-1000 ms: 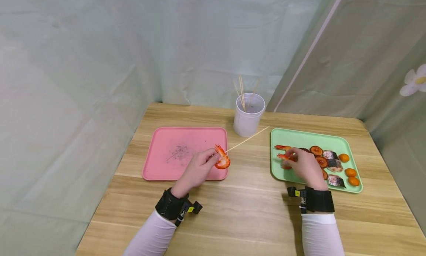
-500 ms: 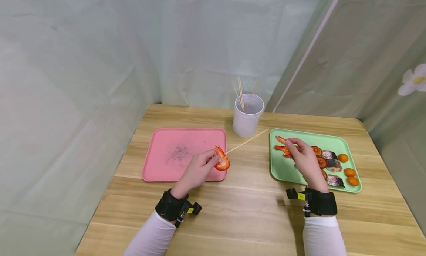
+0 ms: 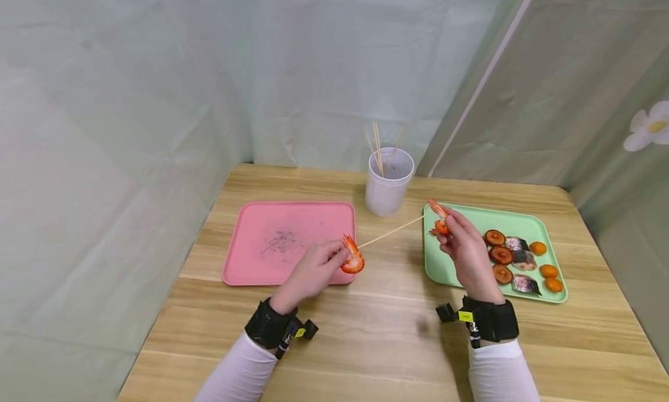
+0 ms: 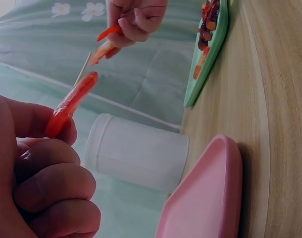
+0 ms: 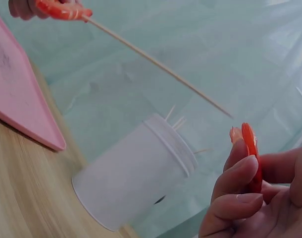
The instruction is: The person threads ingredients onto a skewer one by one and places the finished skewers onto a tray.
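Observation:
My left hand [image 3: 312, 269] pinches a red-orange shrimp [image 3: 353, 264] between thumb and finger, above the pink tray's right edge. A thin wooden skewer [image 3: 389, 234] sticks out of this shrimp and slants up to the right. In my right hand [image 3: 468, 252] a second shrimp [image 5: 251, 148] is pinched by the fingertips, over the green tray's left side. The skewer's bare tip points at this second shrimp, with a small gap between them in the right wrist view. My fingers hide part of both shrimps.
The green tray [image 3: 439, 268] bears mushroom slices [image 3: 501, 255], fish pieces [image 3: 524, 260], orange balls [image 3: 549, 271] and a shrimp [image 4: 200, 63]. A pink tray [image 3: 261, 215] with dark marks lies left. Behind stands a white bucket [image 3: 385, 196] with several skewers [image 3: 377, 149].
My right hand has lifted a shrimp off the green tray and moved it up and left toward the skewer's tip. My left hand has shifted slightly, tilting the skewer a little lower.

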`<state>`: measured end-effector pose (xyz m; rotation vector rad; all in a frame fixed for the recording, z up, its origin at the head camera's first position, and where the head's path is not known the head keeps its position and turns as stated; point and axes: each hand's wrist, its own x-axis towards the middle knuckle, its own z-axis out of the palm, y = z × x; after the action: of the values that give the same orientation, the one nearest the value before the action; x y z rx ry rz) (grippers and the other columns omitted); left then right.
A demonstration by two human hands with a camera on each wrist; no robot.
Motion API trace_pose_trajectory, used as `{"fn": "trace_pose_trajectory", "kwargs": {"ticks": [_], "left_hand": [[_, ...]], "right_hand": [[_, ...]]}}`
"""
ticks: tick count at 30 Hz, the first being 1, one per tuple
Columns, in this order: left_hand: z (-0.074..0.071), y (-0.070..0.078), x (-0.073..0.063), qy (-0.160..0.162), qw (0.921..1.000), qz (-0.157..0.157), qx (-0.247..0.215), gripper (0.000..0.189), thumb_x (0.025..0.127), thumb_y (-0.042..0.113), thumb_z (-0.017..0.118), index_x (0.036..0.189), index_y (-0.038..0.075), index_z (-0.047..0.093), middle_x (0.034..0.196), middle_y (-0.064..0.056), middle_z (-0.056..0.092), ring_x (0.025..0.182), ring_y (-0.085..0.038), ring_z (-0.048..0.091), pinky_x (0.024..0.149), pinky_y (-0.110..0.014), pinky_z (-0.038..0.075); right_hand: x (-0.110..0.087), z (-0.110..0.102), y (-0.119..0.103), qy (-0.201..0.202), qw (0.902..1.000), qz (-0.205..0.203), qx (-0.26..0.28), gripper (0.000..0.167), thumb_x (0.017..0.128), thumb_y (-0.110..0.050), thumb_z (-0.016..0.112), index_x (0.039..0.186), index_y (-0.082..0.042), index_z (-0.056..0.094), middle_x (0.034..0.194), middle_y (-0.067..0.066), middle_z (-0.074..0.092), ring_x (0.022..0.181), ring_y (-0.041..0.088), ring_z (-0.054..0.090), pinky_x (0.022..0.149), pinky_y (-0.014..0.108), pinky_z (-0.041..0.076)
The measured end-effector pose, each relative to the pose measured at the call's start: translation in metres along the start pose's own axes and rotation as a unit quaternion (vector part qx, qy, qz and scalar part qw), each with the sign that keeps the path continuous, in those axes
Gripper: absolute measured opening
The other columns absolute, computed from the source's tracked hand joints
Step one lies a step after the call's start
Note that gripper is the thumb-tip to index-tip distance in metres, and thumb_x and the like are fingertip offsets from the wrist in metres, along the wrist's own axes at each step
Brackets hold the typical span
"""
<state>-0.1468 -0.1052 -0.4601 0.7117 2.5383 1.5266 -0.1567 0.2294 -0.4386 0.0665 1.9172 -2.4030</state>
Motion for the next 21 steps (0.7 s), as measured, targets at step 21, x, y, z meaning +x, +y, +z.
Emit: {"fn": "trace_pose_trajectory", "kwargs": {"ticks": [21], "left_hand": [[0.001, 0.002, 0.002, -0.012, 0.9997, 0.0, 0.02, 0.024, 0.112, 0.018, 0.056, 0.09, 0.019, 0.065, 0.078, 0.008, 0.055, 0.065, -0.008, 0.044, 0.062, -0.026, 0.037]], "right_hand": [[0.002, 0.013, -0.003, 0.002, 0.9979, -0.012, -0.063, 0.043, 0.111, -0.034, 0.06, 0.147, -0.01, 0.055, 0.099, -0.005, 0.064, 0.079, 0.009, 0.055, 0.07, 0.023, 0.043]]}}
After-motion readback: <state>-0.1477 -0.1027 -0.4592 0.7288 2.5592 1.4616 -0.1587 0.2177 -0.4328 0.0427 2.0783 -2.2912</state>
